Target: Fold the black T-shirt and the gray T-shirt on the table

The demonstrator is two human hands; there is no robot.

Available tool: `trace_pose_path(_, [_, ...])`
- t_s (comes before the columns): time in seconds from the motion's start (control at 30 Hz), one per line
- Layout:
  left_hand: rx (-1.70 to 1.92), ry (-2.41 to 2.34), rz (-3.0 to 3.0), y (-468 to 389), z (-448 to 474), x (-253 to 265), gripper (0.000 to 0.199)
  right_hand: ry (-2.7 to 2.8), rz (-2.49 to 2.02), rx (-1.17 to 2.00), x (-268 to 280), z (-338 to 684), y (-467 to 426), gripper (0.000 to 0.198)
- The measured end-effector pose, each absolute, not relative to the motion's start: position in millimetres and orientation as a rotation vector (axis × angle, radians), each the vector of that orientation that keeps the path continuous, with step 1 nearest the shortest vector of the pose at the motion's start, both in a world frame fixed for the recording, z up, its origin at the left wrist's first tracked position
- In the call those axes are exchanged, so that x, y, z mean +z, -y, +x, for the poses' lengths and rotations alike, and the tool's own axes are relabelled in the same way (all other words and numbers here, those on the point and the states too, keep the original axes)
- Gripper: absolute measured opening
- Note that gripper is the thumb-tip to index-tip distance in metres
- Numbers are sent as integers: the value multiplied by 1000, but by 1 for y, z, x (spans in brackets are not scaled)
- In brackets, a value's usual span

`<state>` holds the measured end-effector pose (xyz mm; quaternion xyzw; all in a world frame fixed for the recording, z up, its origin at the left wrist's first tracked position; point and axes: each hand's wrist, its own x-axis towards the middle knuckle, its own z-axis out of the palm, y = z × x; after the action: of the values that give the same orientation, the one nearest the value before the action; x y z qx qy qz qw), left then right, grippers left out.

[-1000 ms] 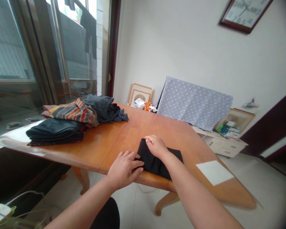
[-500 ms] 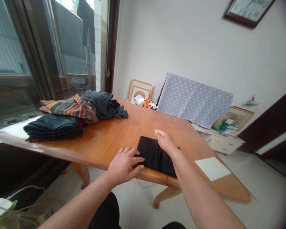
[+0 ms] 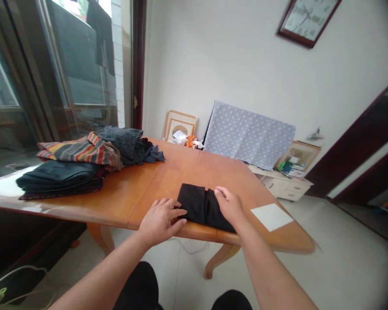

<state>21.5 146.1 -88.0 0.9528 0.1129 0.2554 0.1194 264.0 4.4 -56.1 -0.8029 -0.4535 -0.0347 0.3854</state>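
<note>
A folded black garment (image 3: 192,202) lies near the front edge of the wooden table, with a crease running across its middle. Fingers spread, my left hand (image 3: 161,218) rests at the garment's left end, its fingertips touching the cloth and the tabletop. My right hand (image 3: 230,207) is on the right part of the garment, fingers curled together at its far edge, closed on the black cloth. The palm hides some of that right end.
Folded dark clothes (image 3: 60,177), a striped cloth (image 3: 84,150) and grey crumpled clothing (image 3: 124,144) are piled on the table's (image 3: 168,172) left. A white sheet (image 3: 271,216) lies on the right. Beyond stand a polka-dot cover (image 3: 248,133) and a low cabinet (image 3: 286,187).
My right hand has come down and curled its fingers at the garment's right part, where the crease now shows wider. My left hand stays at the left end. The view has shifted right.
</note>
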Motion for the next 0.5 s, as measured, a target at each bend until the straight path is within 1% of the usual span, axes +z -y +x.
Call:
trace_pose_path(0.1, [758,-327,2786,-146,22,-89,32,864,-2164,-178,-60,283,39,37])
trace_pose_path(0.27, [771,-319,2791,-145,21,-89,32,614,-2432,-107,-87,288,98,39])
trace_pose_path(0.4, [787,-305,2784,-145,22,-91,33,619,-2545,-3,-94,274,109,43])
trace_pose_path(0.5, [790,-310,2779,-145,22,-92,33,650,-2555,2,-96,265,101,40])
